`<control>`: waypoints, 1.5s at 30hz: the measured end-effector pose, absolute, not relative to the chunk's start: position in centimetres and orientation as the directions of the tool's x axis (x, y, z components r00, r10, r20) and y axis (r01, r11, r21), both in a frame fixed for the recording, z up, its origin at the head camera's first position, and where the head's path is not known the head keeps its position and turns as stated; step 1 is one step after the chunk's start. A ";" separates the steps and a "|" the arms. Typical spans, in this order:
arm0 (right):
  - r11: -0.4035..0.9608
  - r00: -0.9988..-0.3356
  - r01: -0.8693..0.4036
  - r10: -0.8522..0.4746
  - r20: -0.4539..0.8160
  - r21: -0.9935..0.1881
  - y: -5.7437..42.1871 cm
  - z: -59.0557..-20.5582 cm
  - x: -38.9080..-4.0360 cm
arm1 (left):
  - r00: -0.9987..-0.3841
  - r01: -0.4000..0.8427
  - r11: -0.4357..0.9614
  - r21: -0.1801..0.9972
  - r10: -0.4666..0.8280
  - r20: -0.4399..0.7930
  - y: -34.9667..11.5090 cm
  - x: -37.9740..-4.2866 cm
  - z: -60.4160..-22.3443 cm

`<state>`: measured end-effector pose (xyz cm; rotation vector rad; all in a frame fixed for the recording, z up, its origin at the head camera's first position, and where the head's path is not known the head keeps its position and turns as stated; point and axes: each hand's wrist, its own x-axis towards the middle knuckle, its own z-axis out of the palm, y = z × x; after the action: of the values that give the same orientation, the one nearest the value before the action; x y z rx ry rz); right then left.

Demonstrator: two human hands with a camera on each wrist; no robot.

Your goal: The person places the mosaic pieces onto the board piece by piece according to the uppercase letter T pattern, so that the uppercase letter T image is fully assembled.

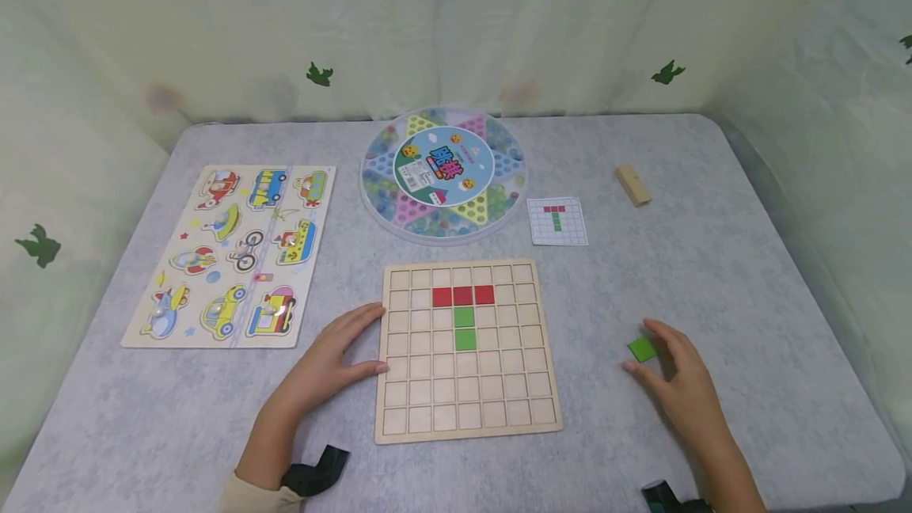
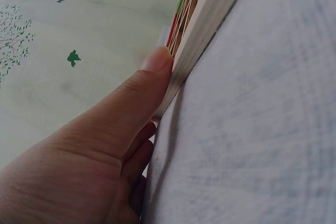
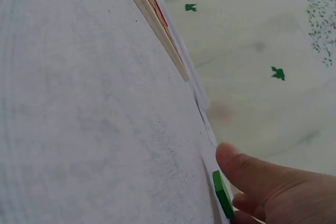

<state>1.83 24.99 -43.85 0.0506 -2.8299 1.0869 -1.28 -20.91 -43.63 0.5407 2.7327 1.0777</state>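
A square wooden grid board [image 1: 420,394] lies in the head view's middle. It carries a row of three red tiles [image 1: 462,296], with two green tiles [image 1: 465,328] running down from the middle one. My left hand [image 1: 324,359] rests at the board's left edge, thumb and fingers spread apart; the left wrist view shows the thumb [image 2: 157,60] right at the board's side [image 2: 197,45]. To the right of the board, my right hand [image 1: 680,378] is around a loose green tile [image 1: 642,349] on the table, thumb and forefinger apart on either side of it.
Behind the board lie a round Chinese checkers set [image 1: 443,172] and a small pattern card [image 1: 558,222] showing a red and green T. A wooden block [image 1: 632,185] is at the back right. On the left lies a vehicle puzzle board [image 1: 235,256].
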 end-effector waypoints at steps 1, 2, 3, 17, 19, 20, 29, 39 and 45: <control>0.751 -0.994 -0.060 0.015 0.108 -0.657 25.0 -43.9 1.9 | -0.922 0.274 0.675 0.685 0.386 -0.011 -20.9 -1.3 -43.6; 0.757 -0.995 -0.051 0.020 0.102 -0.652 25.0 -43.9 1.9 | -0.922 0.274 0.675 0.685 0.386 -0.011 -20.9 -1.3 -43.7; 0.762 -0.995 -0.047 0.023 0.099 -0.646 25.1 -44.0 1.9 | -0.922 0.274 0.675 0.685 0.387 -0.012 -20.9 -1.3 -43.7; 0.788 -0.995 0.044 0.089 0.043 -0.614 24.7 -43.7 1.9 | -0.922 0.277 0.679 0.680 0.386 -0.010 -20.9 -1.3 -43.7; 0.790 -0.996 0.045 0.083 0.034 -0.611 24.6 -43.5 1.9 | -0.923 0.276 0.681 0.678 0.385 -0.011 -20.9 -1.3 -43.6; 0.789 -0.996 0.042 0.078 0.032 -0.613 24.6 -43.4 1.9 | -0.923 0.277 0.681 0.678 0.385 -0.010 -20.9 -1.3 -43.6; 0.688 -0.948 -0.268 -0.063 0.313 -0.674 22.5 -41.7 0.7 | -0.922 0.281 0.681 0.676 0.387 -0.006 -20.8 -1.2 -43.4; 0.463 -0.862 -0.507 -0.288 0.418 -0.727 16.4 -39.5 -1.1 | -0.926 0.262 0.685 0.680 0.376 -0.022 -20.9 -1.2 -43.6; 0.381 -0.827 -0.536 -0.416 0.377 -0.753 13.1 -40.6 -1.3 | -0.923 0.272 0.685 0.676 0.383 -0.016 -20.9 -1.2 -43.6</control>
<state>-1.31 13.08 -40.57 0.8681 -2.5045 1.4396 -1.21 -20.85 -43.57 0.5366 2.7379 1.0607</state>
